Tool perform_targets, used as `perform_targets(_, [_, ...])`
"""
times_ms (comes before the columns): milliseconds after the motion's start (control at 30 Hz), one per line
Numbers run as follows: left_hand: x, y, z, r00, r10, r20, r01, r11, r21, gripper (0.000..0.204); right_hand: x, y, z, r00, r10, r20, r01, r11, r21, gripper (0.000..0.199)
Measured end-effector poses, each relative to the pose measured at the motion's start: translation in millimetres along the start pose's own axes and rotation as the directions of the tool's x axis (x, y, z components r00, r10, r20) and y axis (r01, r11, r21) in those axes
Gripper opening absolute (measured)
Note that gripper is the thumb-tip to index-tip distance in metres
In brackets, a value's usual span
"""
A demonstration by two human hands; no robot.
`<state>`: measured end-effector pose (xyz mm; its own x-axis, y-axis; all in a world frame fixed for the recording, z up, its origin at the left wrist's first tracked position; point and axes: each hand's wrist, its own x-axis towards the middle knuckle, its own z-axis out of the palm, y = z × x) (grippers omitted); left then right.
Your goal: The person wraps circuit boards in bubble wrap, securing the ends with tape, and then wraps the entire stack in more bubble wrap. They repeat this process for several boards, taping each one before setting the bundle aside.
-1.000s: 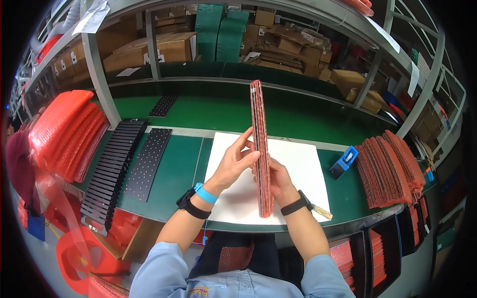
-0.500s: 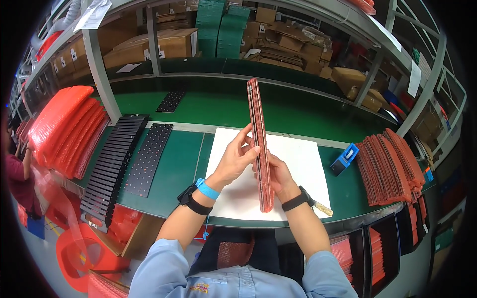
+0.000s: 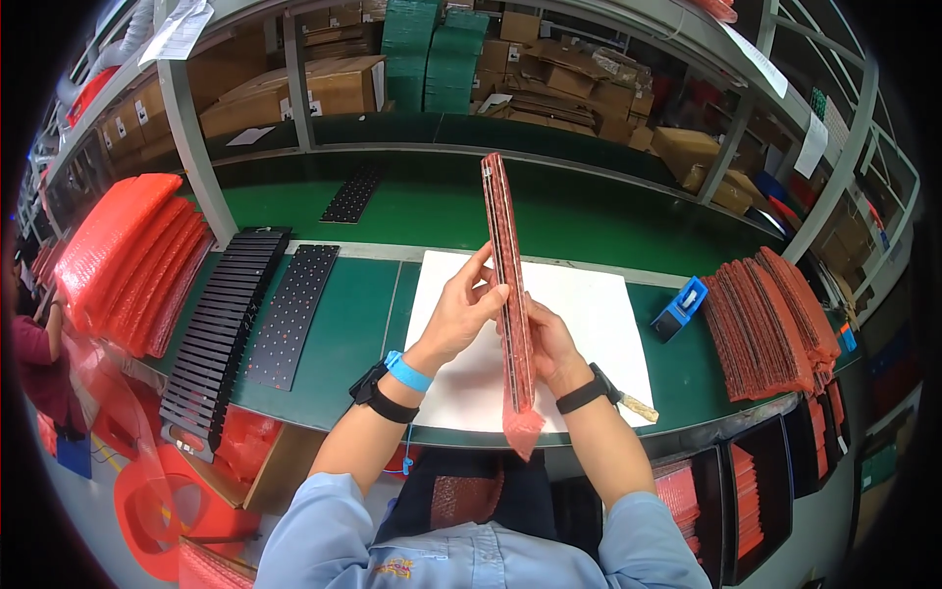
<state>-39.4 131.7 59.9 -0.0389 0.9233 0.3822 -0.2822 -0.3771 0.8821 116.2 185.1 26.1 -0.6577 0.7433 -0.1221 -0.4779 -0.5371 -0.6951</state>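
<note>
Since half a second ago the long red-wrapped panel has hardly shifted, still standing on edge between both hands above the white sheet at the bench's near edge. At the bench's left end lie piles of red bubble-wrap sleeves, then a row of black ribbed panels and one flat black perforated panel. The left hand presses its fingertips against the panel's left face near the middle; the right hand cups the right face lower down, so both are clamped on it. Its long axis runs from the person away toward the bench's far edge, the far end tipped up toward the shelf, the near end trailing a loose tail of red wrap over the near edge. Seen edge-on, its faces are hidden, and the right palm is mostly covered. Further right sit a blue tape dispenser and a fanned stack of wrapped panels at the right end.
</note>
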Motion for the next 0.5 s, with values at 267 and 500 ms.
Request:
perform_targets(267, [1, -6, 0, 0.912, -0.407, 0.049, 0.409, 0.911, -0.056, 0.054, 13, -9, -23, 0.922, -0.366, -0.127, 0.349, 0.927, -0.136, 0.037])
perform_targets(500, [-1, -19, -5, 0.93, -0.336, 0.15, 0.339, 0.941, 0.004, 0.046, 4, -28, -17, 0.88, -0.415, -0.23, 0.334, 0.886, -0.32, 0.038])
